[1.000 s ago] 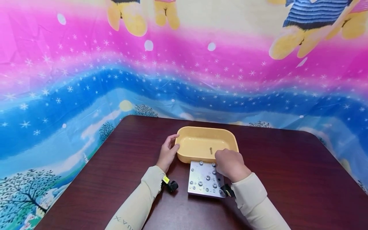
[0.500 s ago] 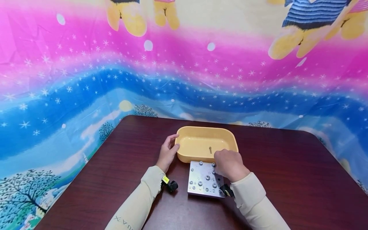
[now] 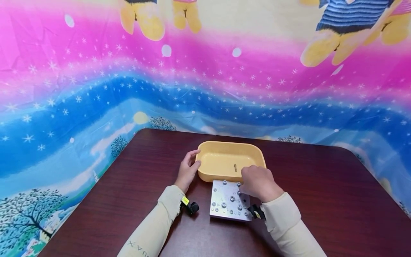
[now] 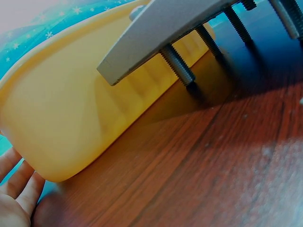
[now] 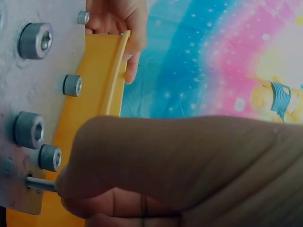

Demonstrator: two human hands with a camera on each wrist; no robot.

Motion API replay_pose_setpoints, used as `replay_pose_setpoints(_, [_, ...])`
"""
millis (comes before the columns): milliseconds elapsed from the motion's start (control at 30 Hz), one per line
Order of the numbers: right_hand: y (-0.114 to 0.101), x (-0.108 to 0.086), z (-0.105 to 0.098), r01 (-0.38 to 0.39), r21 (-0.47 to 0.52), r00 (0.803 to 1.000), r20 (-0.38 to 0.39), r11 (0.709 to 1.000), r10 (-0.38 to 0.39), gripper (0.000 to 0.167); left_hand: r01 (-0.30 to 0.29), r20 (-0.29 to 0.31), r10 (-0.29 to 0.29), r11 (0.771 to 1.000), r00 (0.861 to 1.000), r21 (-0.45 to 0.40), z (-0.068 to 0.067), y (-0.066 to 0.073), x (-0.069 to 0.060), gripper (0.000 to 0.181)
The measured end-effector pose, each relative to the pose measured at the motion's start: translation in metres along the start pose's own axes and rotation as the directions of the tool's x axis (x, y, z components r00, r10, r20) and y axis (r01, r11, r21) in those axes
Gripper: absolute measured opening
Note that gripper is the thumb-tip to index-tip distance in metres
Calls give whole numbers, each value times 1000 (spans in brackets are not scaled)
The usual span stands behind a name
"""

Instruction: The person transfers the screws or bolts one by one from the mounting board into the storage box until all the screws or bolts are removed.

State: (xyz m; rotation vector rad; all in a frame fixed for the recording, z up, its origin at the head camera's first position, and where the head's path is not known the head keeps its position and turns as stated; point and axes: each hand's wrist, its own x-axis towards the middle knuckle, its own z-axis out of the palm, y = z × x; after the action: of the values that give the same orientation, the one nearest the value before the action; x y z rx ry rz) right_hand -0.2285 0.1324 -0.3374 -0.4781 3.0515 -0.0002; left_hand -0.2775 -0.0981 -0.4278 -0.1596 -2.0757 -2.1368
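My right hand [image 3: 258, 182] pinches a screw [image 5: 41, 183] between thumb and fingers. The screw's threaded end is at a hole near the corner of a metal plate [image 3: 221, 194]; the fingers hide its head. Several socket-head screws stand in that plate, and in the left wrist view their threaded shanks [image 4: 177, 65] stick out below it. My left hand [image 3: 187, 171] holds the left end of a yellow tray [image 3: 210, 177], with fingertips and thumb at its rim. One loose screw [image 3: 235, 168] lies inside the tray, left of my right hand.
The dark red wooden table [image 3: 321, 200] carries the tray, with the plate just in front of it. A printed cloth [image 3: 205, 78] hangs behind the table. Small black wrist cameras [image 3: 192, 207] sit close to the plate's sides.
My right hand and wrist have shifted slightly to the right, still at the same corner of the plate. The left hand, tray and loose screw look the same.
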Motion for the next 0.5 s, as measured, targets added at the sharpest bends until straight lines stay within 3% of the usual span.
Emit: replay_pose_setpoints(500, [12,-2,-8,19,204,1000,-5,979,-18,21,12,-6,-12,1000,1000,11,1,2,-1,43])
